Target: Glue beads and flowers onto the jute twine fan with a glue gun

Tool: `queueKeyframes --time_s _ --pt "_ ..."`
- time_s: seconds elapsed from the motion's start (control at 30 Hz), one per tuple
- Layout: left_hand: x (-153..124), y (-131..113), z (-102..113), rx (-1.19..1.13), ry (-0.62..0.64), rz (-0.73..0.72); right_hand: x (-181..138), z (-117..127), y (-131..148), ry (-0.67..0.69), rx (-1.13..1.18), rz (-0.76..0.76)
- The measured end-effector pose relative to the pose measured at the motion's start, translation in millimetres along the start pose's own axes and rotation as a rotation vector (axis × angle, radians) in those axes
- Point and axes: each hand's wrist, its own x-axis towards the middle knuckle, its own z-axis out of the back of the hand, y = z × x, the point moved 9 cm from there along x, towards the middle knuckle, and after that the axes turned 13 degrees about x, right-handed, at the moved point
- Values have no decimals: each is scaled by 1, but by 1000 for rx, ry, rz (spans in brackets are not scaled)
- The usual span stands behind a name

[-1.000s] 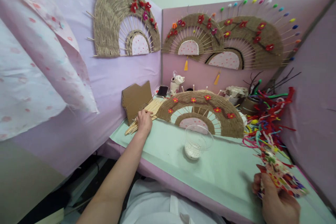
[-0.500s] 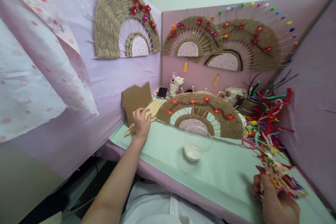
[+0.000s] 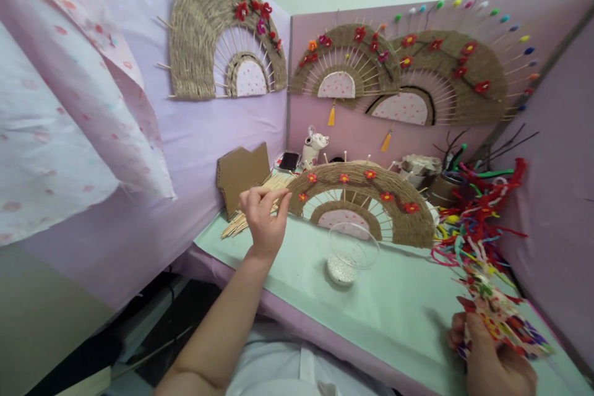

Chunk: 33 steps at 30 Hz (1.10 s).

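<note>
My left hand (image 3: 265, 221) is raised above the table, thumb and fingertips drawn together in a pinch. Whatever may be between the tips is too small to make out. Behind it lies a pile of thin bamboo sticks (image 3: 236, 224), partly hidden by the hand. At the lower right, my right hand (image 3: 494, 356) is closed on a multicoloured bundle (image 3: 505, 315) that looks like small bright pieces in clear wrapping. A woven twine fan (image 3: 413, 226) with red flowers stands propped on the table. In front of it sits a clear plastic cup (image 3: 342, 269) with white beads inside.
Cardboard (image 3: 241, 176) leans on the left wall beside a phone (image 3: 289, 161) and a white animal figurine (image 3: 314, 147). Coloured pipe cleaners (image 3: 487, 216) heap at the right, near a pot (image 3: 440, 190). More twine fans (image 3: 195, 31) hang on the walls.
My left hand has lifted off the stick pile and moved right, its fingers now pinched. My right hand still holds the colourful bundle. The view has shifted slightly.
</note>
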Motion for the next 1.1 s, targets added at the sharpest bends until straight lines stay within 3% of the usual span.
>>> queueKeyframes --time_s 0.23,0.53,0.73,0.83,1.1 --pt "-32 7 -6 -13 65 63 3 2 -10 13 51 11" --pt "-15 -6 -4 55 3 128 2 1 -5 -3 2 5" --pt "-5 -4 -28 38 61 214 5 5 -14 1 36 7" --pt "-14 2 -36 -34 105 230 2 2 -10 10 29 27" --pt "-60 -4 -47 -174 285 114 -5 -2 4 -22 -25 -9"
